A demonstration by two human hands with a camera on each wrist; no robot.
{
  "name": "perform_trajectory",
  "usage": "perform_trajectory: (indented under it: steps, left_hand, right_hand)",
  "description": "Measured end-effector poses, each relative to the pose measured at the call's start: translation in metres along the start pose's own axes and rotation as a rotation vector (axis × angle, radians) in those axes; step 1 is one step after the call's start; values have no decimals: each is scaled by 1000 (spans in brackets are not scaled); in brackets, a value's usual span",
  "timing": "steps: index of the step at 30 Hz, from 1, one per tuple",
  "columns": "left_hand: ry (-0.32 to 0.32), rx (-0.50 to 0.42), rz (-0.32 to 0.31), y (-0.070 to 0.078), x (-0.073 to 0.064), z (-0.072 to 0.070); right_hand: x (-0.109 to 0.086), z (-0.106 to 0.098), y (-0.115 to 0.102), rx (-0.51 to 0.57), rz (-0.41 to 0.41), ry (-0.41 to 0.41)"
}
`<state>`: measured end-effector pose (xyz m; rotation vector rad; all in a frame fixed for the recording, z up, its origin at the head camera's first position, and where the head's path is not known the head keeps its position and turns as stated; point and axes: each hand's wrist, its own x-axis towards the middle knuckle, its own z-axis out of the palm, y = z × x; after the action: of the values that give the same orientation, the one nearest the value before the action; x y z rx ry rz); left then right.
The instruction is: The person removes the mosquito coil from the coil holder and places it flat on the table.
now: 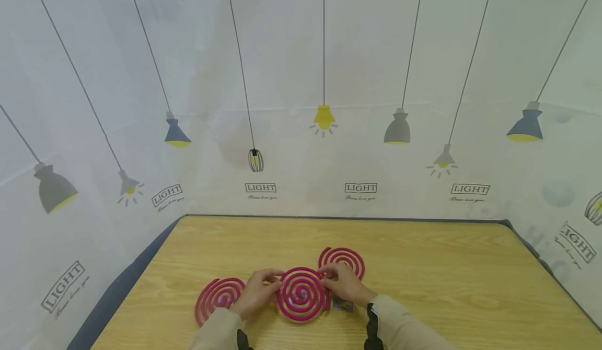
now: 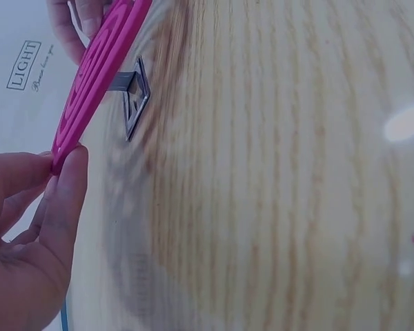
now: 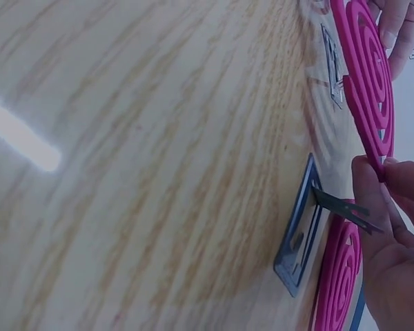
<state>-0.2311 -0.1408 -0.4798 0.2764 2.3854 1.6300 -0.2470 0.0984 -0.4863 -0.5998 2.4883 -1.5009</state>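
A pink spiral mosquito coil (image 1: 301,292) is held up between both hands, its flat face tilted above the table. My left hand (image 1: 257,290) pinches its left edge between thumb and fingers. On the opposite edge, the right hand (image 1: 345,283) pinches it the same way. Beneath and behind the coil, a small metal coil stand (image 2: 136,100) rests on the tabletop. Another metal stand (image 3: 300,234), with a raised forked prong, is close below the right hand.
A second pink coil (image 1: 205,299) lies on the wooden table (image 1: 437,277) left of the left hand. A third coil (image 1: 342,249) lies behind the right hand, partly covered by it. White cloth walls printed with lamps enclose the table's back and sides.
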Motion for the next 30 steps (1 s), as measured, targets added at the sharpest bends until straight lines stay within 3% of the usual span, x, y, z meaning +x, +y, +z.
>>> perform_trajectory:
  steps: [30]
  left_hand:
    - [53,-9,11,4,-6,-4]
  right_hand:
    - [-2,-1,-9,-30,-21,26]
